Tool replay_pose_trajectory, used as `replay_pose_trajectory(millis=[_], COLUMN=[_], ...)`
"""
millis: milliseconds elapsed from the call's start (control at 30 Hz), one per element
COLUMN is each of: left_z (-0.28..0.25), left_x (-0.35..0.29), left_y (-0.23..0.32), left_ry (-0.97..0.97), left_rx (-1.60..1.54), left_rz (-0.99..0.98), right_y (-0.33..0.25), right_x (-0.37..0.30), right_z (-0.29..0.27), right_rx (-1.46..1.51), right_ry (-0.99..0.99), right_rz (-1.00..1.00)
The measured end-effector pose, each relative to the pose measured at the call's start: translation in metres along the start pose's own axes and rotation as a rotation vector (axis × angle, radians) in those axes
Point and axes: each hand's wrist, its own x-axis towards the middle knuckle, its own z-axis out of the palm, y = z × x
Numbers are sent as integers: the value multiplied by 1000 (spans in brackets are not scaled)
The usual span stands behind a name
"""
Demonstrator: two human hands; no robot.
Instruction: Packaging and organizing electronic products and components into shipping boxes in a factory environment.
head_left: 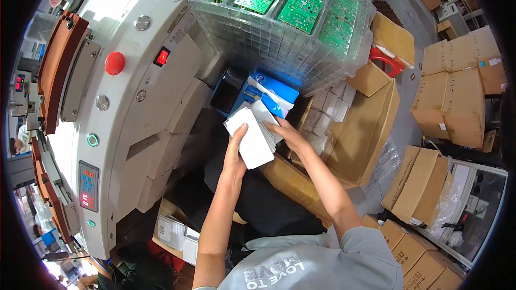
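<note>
A fanned stack of flat white rectangular pieces (258, 147) is held in front of my lap; whether they are card or plastic I cannot tell. My left hand (235, 147) grips the stack from its left side, thumb lying along the face. On the other side my right hand (288, 134) has its fingers closed around the right edge of the pieces. Just beyond the stack lie a blue tissue pack (279, 94) with a white tissue sticking out and a black open container (229, 88).
To the left stands a large white machine (153, 75) with a red button (114, 63). Clear trays (258, 37) of green circuit boards (302, 8) rise ahead. An open carton (365, 134) with small white boxes (329, 104) sits right; stacked cartons (449, 83) stand farther right.
</note>
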Motion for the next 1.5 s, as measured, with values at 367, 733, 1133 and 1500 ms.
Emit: replay_pose_trajectory(millis=[367,733,1133,1500], left_z=[-1,12,21,25], left_x=[14,21,22,36], left_y=[-14,-16,-14,-10], left_ry=[56,11,70,40], left_rx=[14,-66,-62,-51], left_rz=[86,84,73,118], right_y=[13,14,68,51], right_x=[15,21,-26,-1], right_z=[3,6,16,28], right_rx=[83,-29,488,750], right_ry=[158,196,451,363], right_rz=[-41,-152,50,-79])
